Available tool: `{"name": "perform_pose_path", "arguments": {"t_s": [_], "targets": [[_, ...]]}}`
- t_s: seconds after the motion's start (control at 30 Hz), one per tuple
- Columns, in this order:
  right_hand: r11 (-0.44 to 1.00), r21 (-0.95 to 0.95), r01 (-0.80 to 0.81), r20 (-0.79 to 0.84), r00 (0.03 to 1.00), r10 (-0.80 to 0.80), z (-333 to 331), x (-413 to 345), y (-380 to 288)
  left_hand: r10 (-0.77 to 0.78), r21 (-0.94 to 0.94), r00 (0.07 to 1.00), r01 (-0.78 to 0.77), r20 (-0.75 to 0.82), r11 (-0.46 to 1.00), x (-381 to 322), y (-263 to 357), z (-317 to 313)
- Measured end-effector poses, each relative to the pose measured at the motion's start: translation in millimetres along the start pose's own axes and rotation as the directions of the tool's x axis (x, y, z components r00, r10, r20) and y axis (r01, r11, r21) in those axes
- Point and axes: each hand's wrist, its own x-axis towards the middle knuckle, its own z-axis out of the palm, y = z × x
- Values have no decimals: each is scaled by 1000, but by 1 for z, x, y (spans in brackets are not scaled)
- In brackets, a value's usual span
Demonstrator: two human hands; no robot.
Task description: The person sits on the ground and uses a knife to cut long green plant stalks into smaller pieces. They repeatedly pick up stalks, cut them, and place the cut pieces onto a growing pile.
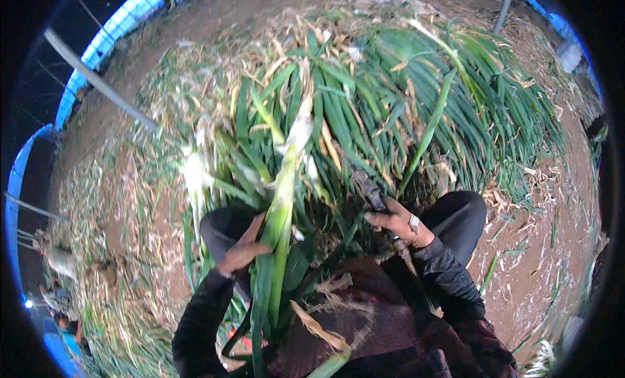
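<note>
My left hand is closed around the green stalk of a large green onion, whose white root end points away from me and whose leaves hang over my lap. In my right hand is a dark handheld tool with a hose or cord running back below the wrist; its exact kind I cannot tell. The tool's front end lies apart from the held onion, to its right. Peeled white stalks lie beyond my left knee. A heap of green onions spreads in front of me.
Dry husks and leaf scraps litter the dirt ground. A grey pole slants in at the upper left, with blue sheeting behind it. More green onions lie at lower left, near a person at the far edge.
</note>
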Motion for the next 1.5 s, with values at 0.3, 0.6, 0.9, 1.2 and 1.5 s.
{"name": "perform_pose_path", "arguments": {"t_s": [0.3,0.6,0.9,1.2,1.5], "targets": [[999,-54,-3,42,999,6,42,18,15,314,823,911,47,-268,566,20,-19,-6],[942,-286,173,171,977,-128,60,54,42,265,912,907,231,-328,338,13,24,-19],[961,52,271,-112,958,-264,9,134,22,398,924,850,-233,344,-302,61,44,-13],[921,-131,366,148,926,-347,53,93,63,57,963,961,269,-269,10,116,15,-7],[959,-87,269,-15,962,-272,10,128,19,140,808,951,150,-275,570,77,21,-17]]}}
